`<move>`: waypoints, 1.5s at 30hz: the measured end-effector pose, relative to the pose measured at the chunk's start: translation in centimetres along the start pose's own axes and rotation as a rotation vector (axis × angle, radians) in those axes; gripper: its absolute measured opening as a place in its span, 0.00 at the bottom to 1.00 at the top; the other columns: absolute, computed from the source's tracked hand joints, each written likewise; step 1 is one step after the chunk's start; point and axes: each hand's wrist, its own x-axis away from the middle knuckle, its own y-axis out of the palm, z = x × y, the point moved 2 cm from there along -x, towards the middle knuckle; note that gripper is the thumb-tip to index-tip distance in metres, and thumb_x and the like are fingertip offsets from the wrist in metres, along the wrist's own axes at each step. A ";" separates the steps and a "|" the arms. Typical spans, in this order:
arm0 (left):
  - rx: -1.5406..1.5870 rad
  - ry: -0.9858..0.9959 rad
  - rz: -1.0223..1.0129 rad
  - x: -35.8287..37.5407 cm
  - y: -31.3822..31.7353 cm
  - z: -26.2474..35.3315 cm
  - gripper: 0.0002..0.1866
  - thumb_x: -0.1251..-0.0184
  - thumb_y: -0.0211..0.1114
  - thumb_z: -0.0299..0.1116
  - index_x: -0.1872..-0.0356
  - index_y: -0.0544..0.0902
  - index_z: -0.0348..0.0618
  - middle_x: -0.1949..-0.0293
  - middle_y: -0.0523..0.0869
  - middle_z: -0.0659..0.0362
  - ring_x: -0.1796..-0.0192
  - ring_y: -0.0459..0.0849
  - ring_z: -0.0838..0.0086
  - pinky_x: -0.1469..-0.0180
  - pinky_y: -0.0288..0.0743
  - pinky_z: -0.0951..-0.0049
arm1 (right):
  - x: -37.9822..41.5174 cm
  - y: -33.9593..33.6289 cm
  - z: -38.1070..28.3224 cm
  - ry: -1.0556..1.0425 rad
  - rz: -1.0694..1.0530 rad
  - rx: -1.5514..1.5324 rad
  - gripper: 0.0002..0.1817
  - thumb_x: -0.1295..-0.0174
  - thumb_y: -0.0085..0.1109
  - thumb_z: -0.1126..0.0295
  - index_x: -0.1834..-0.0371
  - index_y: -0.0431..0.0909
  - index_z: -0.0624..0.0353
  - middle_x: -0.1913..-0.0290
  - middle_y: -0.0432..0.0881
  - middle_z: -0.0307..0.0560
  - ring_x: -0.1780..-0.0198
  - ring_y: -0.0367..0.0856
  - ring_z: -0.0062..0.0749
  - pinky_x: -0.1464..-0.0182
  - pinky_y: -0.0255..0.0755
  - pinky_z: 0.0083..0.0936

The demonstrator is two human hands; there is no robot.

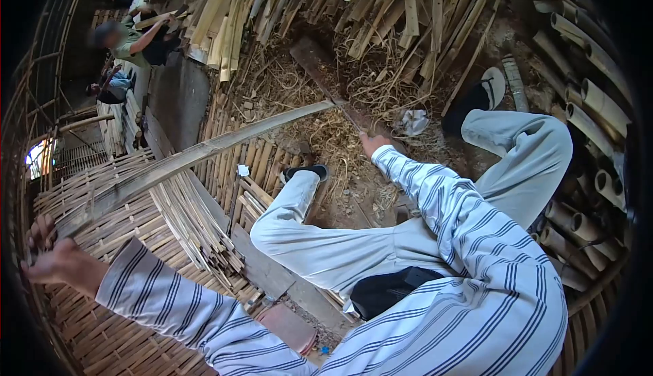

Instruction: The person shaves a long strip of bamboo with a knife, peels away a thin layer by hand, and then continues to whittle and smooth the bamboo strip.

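Observation:
A long bamboo strip (224, 141) runs from the left edge up to the middle. Near its lower left end, the fingers of my left hand (61, 257) are curled round it. My right hand (374, 144) is closed on a knife (350, 119), whose handle is mostly hidden in the fist. The strip's far end meets the narrow blade. Beneath the blade lies a dark wooden board (313, 63), with curly bamboo shavings (272, 93) all around it.
Split bamboo slats (224, 15) are heaped at the top. Cut bamboo tubes (598, 104) are stacked at right. Woven bamboo matting (122, 301) lies at lower left, with thin strips (194, 219) on it. Another person (136, 39) handles a slat at upper left. A crumpled white wrapper (413, 122) lies among shavings.

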 end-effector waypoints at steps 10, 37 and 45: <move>0.252 0.037 -0.132 -0.8 1.3 3.7 0.25 0.35 0.50 0.48 0.57 0.75 0.30 0.64 0.79 0.45 0.59 0.80 0.58 0.44 0.73 0.58 | 12.8 -5.5 -6.9 -0.347 -0.041 -0.142 0.38 0.37 0.34 0.40 0.66 0.80 0.70 0.64 0.78 0.72 0.56 0.77 0.61 0.48 0.67 0.44; -0.685 0.574 -0.015 -3.5 -3.7 0.0 0.10 0.37 0.52 0.27 0.60 0.75 0.29 0.63 0.82 0.45 0.64 0.84 0.64 0.61 0.79 0.72 | 12.5 -3.1 -3.3 -0.167 -0.059 -0.134 0.37 0.38 0.39 0.41 0.69 0.80 0.71 0.72 0.78 0.71 0.61 0.79 0.62 0.53 0.71 0.43; -0.899 0.716 0.148 0.8 -1.7 -0.2 0.12 0.37 0.48 0.24 0.64 0.79 0.26 0.65 0.83 0.48 0.67 0.82 0.71 0.65 0.77 0.79 | 16.0 -3.4 -6.4 -0.477 0.050 -0.143 0.33 0.36 0.39 0.43 0.74 0.77 0.67 0.80 0.75 0.68 0.73 0.78 0.58 0.65 0.73 0.44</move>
